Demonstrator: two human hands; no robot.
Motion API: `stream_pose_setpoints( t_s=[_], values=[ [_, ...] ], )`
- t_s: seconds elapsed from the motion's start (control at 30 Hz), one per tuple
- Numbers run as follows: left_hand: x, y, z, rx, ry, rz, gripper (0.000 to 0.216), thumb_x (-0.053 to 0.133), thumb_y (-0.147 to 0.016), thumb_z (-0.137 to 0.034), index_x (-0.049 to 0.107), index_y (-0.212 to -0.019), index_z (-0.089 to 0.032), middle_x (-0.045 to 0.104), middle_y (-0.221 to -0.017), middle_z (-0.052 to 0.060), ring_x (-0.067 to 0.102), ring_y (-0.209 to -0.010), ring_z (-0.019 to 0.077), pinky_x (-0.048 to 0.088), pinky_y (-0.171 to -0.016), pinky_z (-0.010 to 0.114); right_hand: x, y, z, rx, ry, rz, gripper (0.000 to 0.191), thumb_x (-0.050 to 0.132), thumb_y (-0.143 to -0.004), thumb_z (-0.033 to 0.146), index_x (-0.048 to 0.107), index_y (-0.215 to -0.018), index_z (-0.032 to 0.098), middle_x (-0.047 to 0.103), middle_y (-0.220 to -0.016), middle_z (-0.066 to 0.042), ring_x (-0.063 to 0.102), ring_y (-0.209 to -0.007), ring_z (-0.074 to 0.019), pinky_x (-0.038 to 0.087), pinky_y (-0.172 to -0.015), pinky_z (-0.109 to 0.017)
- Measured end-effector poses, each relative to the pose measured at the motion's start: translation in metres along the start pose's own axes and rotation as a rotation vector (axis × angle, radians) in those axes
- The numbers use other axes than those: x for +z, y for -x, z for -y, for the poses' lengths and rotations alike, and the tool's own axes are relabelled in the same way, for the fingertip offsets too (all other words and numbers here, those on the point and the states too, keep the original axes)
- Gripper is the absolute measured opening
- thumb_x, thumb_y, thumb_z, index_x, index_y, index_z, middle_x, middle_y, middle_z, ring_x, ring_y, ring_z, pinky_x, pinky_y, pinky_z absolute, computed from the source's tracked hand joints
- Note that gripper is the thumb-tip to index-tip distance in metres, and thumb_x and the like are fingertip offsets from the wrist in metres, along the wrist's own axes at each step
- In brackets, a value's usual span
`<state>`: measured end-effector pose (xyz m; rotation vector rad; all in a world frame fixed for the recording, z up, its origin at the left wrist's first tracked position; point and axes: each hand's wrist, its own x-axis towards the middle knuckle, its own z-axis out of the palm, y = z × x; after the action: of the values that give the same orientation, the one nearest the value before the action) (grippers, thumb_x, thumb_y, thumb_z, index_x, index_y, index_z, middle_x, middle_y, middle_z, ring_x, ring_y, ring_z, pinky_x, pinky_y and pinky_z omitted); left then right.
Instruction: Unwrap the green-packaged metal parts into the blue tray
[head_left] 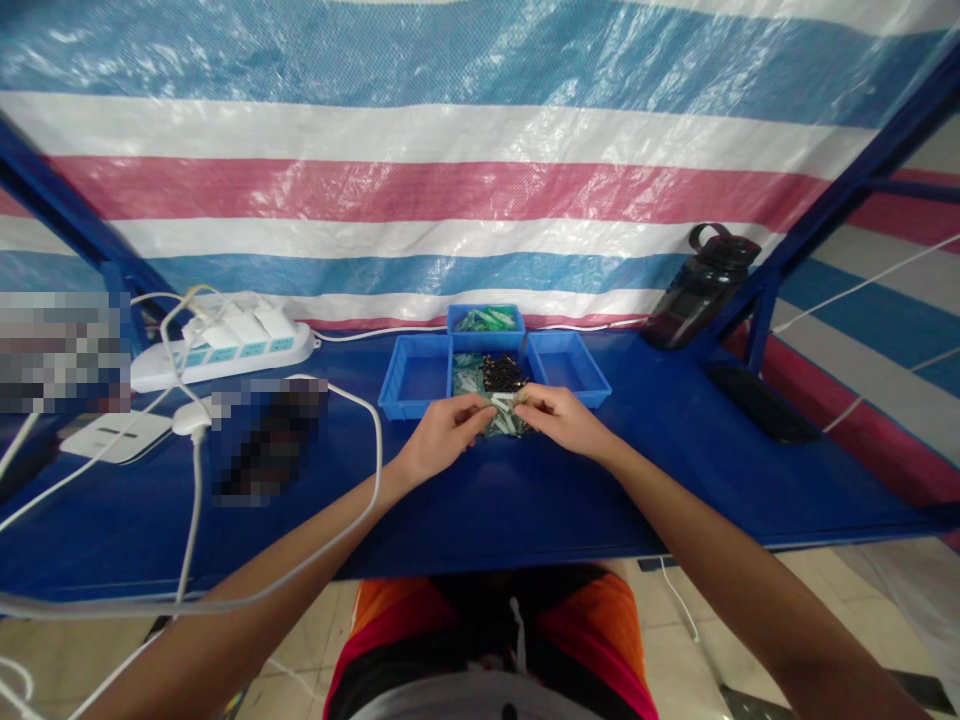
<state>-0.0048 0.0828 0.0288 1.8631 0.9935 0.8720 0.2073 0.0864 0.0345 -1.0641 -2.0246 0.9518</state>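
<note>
Between my hands is a small clear packet [504, 420] with whitish, stick-like pieces in it, held just in front of the middle blue tray. My left hand [444, 438] pinches its left edge with thumb and fingers. At the right edge, the fingers of my right hand [564, 420] are closed on the same packet. Behind it, the middle tray contains greenish packets [468, 374] on the left and a heap of small dark pieces [504, 372] on the right; their exact kind is too small to tell. The packet and my fingers hide the tray's front.
Blue trays flank the middle one at left [414, 375] and right [570, 368]; a back tray holds green packets [486, 319]. A power strip [225, 350] and white cables lie left. A dark bottle [701, 285] and black phone-like object [763, 403] are right.
</note>
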Motion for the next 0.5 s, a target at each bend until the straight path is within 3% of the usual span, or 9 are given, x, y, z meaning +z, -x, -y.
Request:
stream_pose_setpoints(
  t_s=[0.17,0.27,0.4,0.5],
  values=[
    [-0.0021,-0.0033,-0.0037,-0.043,0.094,-0.04,0.035,0.051,-0.087,-0.046,0.064,-0.08,-0.014,0.058,-0.058,-0.002,0.044,-0.041,0.0059,0.036,-0.039,0.017,0.0004,-0.0016,-0.0034,0.037,-0.146,-0.071,0.016,0.054,-0.085,0.034,0.052,-0.089,0.019,0.06,-0.065,0.002,0.055,-0.056,-0.0121,0.041,-0.052,-0.023],
    [-0.0016,-0.0046,-0.0061,-0.093,0.248,-0.079,0.041,0.051,-0.086,-0.049,0.067,-0.093,-0.012,0.066,-0.074,0.004,0.053,-0.047,0.0085,0.041,-0.038,0.018,0.0002,-0.0011,-0.0026,0.03,-0.226,-0.078,0.013,0.055,-0.084,0.032,0.051,-0.085,0.019,0.063,-0.074,-0.001,0.058,-0.062,-0.0132,0.046,-0.054,-0.024],
    [0.0008,-0.0057,-0.0033,-0.115,0.391,-0.092,0.046,0.055,-0.084,-0.048,0.064,-0.109,-0.01,0.067,-0.088,0.009,0.064,-0.07,0.0169,0.051,-0.046,0.022,0.0,0.0,-0.001,0.012,-0.208,-0.083,0.009,0.051,-0.083,0.025,0.056,-0.083,0.018,0.063,-0.075,-0.002,0.059,-0.065,-0.0135,0.049,-0.058,-0.025],
    [0.0025,-0.0072,0.0009,-0.095,0.404,-0.116,0.052,0.067,-0.077,-0.039,0.056,-0.121,-0.014,0.068,-0.085,0.004,0.064,-0.069,0.0156,0.056,-0.056,0.025,0.0004,0.0003,-0.0008,0.006,-0.157,-0.084,0.012,0.05,-0.084,0.024,0.059,-0.085,0.017,0.064,-0.078,-0.003,0.06,-0.068,-0.0145,0.049,-0.061,-0.026]
  ],
)
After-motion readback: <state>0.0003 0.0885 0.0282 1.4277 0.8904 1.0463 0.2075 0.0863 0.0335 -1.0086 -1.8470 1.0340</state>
